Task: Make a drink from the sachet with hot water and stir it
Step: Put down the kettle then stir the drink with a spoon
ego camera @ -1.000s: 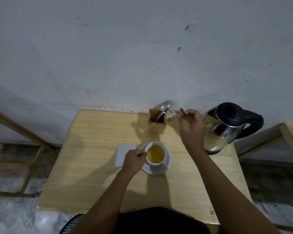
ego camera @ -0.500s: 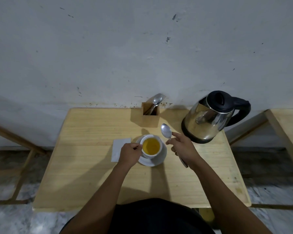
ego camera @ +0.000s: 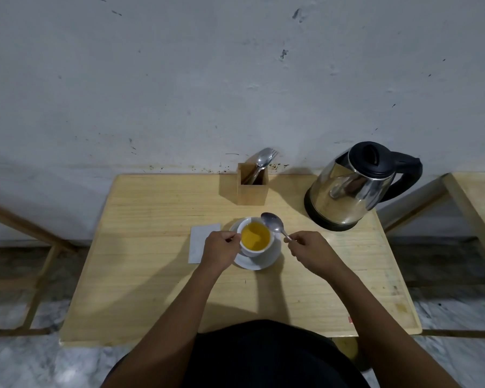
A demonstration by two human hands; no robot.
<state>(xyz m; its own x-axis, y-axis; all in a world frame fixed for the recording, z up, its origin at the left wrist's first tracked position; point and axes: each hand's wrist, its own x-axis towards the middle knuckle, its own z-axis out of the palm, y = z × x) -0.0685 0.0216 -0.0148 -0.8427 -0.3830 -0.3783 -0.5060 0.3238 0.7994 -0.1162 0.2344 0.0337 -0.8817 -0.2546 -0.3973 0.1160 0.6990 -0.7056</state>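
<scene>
Head view: left hand (ego camera: 220, 249) steadies the cup (ego camera: 255, 237) of yellow drink on its saucer (ego camera: 266, 261); right hand (ego camera: 310, 249) pinches a spoon (ego camera: 273, 222) above the rim. Careless stirring could splash hot liquid.

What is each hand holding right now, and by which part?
Right hand holds the spoon by its handle end, bowl poised at the cup's rim. Left hand grips the cup at its left side, probably the handle, which its fingers hide.
</scene>
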